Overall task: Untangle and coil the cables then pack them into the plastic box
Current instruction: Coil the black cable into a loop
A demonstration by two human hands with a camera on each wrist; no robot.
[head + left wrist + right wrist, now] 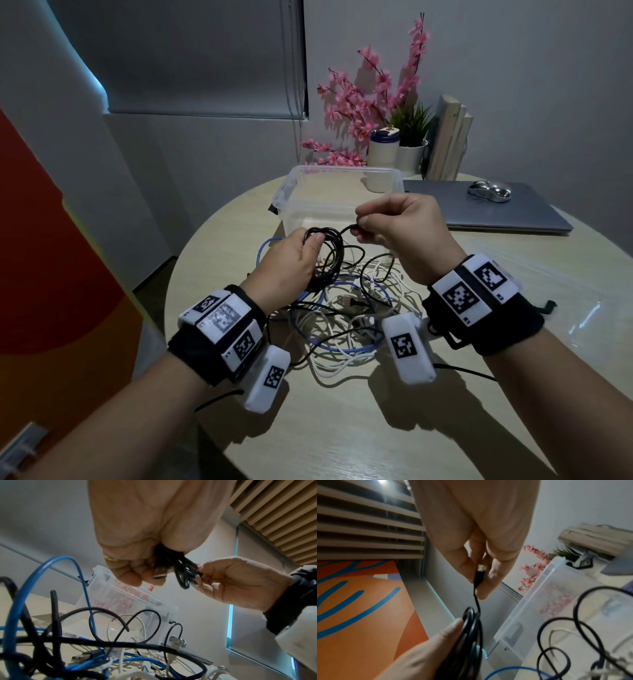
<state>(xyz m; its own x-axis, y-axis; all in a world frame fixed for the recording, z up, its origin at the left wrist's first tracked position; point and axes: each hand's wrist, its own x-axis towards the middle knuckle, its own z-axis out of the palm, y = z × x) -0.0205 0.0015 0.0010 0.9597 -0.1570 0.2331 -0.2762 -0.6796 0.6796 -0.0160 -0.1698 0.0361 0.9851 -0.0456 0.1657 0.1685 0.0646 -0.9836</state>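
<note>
My left hand (298,253) grips a coiled black cable (330,251) above the table, its USB plug (160,571) sticking out past the fingers. My right hand (380,222) pinches the small plug at that cable's other end (479,573), just right of the coil. Under both hands lies a tangle of blue (342,347), white (342,368) and black cables (378,260). The clear plastic box (291,185) stands open and empty right behind the hands.
A closed grey laptop (445,202) with a silver mouse (489,192) on it lies at the right rear. A mug (383,150), pink flowers (359,106), a potted plant (411,154) and books (448,137) stand behind the box. A clear lid (555,291) lies right.
</note>
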